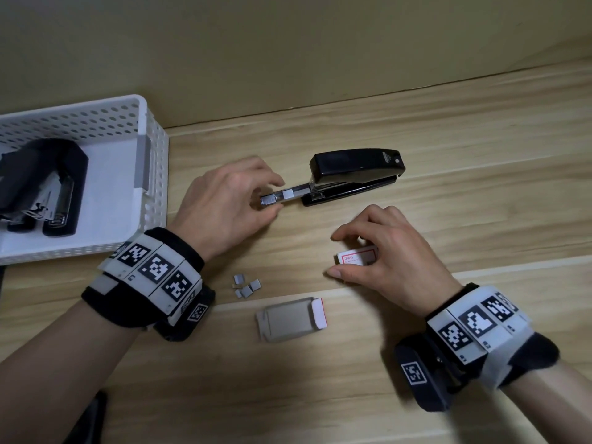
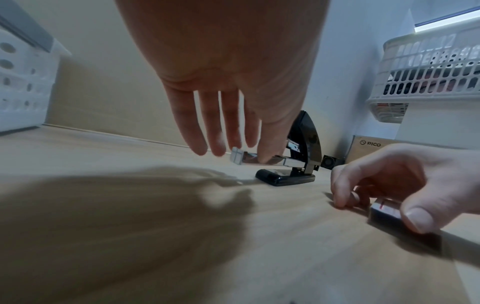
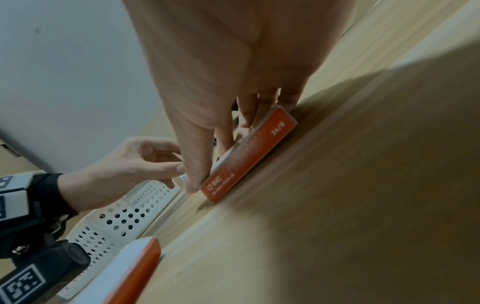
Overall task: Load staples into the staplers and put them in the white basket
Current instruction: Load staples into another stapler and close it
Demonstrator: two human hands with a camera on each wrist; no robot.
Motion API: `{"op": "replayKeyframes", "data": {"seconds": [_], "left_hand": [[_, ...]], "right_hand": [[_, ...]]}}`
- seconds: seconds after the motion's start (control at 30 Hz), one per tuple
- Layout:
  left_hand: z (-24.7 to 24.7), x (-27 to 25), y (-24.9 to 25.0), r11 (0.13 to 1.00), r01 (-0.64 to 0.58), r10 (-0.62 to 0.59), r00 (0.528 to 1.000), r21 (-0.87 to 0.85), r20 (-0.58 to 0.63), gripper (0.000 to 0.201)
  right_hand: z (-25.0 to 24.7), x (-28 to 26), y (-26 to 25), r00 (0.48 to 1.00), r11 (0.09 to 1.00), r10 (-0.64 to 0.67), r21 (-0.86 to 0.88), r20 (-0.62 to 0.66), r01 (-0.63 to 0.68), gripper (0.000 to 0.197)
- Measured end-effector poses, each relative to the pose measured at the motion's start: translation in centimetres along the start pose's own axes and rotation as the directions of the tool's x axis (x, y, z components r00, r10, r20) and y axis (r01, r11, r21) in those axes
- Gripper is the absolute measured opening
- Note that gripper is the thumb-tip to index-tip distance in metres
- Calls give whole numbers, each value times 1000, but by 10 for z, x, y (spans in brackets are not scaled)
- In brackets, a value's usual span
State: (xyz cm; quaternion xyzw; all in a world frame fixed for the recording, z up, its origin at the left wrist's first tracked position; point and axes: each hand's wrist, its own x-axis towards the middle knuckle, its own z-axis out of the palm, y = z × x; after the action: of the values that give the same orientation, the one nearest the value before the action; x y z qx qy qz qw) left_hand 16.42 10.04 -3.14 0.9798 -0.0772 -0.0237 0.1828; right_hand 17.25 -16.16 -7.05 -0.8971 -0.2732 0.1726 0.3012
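A black stapler (image 1: 355,174) lies on the wooden table with its metal magazine tray (image 1: 282,197) slid out to the left. My left hand (image 1: 278,197) pinches the tray's end between thumb and forefinger; in the left wrist view the thumb lies on the tray (image 2: 249,160). My right hand (image 1: 334,254) grips a small red-and-white staple box (image 1: 355,258) standing on its edge on the table, thumb on the near side, fingers on the far side (image 3: 249,154). The white basket (image 1: 144,174) at the left holds two black staplers (image 1: 41,187).
Loose staple pieces (image 1: 245,286) lie between my wrists. A grey cardboard box sleeve (image 1: 291,318) lies flat near the front. A beige wall runs behind the table. Another white basket (image 2: 426,78) and a PICO carton (image 2: 371,144) show to the right.
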Motion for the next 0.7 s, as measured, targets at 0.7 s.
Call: {"op": "replayKeyframes", "data": {"seconds": [0.7], "left_hand": [[2, -11, 20, 989, -53, 27, 982, -135, -187, 14]], "right_hand": [[-8, 16, -22, 1000, 1000, -10, -7, 16, 11, 42]]}}
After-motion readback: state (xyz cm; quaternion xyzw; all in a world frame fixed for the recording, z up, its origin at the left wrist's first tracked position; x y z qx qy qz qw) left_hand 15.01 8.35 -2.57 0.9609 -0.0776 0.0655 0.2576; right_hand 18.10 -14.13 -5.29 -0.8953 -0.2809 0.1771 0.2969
